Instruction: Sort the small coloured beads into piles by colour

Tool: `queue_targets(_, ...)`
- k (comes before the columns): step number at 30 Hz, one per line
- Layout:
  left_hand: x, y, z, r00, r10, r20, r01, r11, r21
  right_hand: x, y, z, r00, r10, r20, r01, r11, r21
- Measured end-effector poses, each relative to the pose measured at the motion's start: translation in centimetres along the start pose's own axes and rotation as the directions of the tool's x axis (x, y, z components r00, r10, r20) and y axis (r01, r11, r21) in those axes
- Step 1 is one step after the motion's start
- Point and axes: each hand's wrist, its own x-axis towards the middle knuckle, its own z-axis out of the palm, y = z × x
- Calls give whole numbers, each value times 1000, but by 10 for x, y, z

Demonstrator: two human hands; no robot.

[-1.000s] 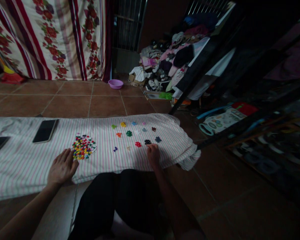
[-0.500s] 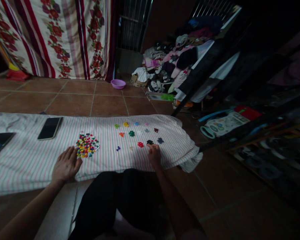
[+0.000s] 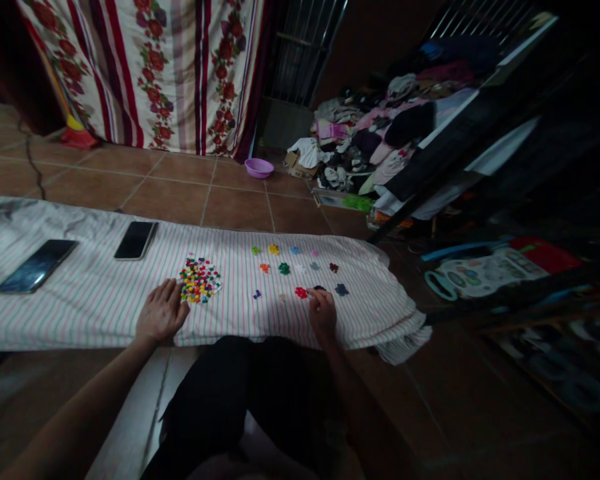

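Observation:
My left hand (image 3: 163, 311) lies flat on the striped cloth, fingers stretched, its tips at the left edge of a mixed pile of small colourful pieces (image 3: 200, 280). My right hand (image 3: 323, 313) has its fingers mostly curled, with the index fingertip beside a cluster of red pieces (image 3: 301, 293). Whatever may be between its fingers is too small to make out. Behind that hand a cluster of black pieces (image 3: 319, 289) is partly hidden. Around it sit single-colour clusters: dark grey (image 3: 341, 289), brown (image 3: 334, 267), green (image 3: 284, 268), orange (image 3: 265, 268), yellow (image 3: 273, 249) and purple (image 3: 257, 294).
Two phones, one larger (image 3: 37, 265) and one smaller (image 3: 135, 240), lie on the left of the striped cloth (image 3: 105, 300). Beyond it, a purple basin (image 3: 259, 168) stands on the tiled floor near a heap of clothes (image 3: 365, 133). A dark metal post (image 3: 395, 223) rises behind the right end.
The view has shifted, so the scene sits farther right. My right index fingertip has moved from the black cluster to the red one. My left hand stays beside the mixed pile.

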Motion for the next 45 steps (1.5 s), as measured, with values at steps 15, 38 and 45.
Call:
queue_targets(15,2,4,-5,999,-47,26,48,998,-34,0,-151,109,854,-204,478,71,957,280)
queue_targets(38,1,5,-4,998,-60,5,60,991,-121,20,-211,131,642,-191,743,271,962,13)
queue_targets(45,1,5,-2,997,-71,-12,69,992,-107,18,-211,135,629,-232,742,329,944,16)
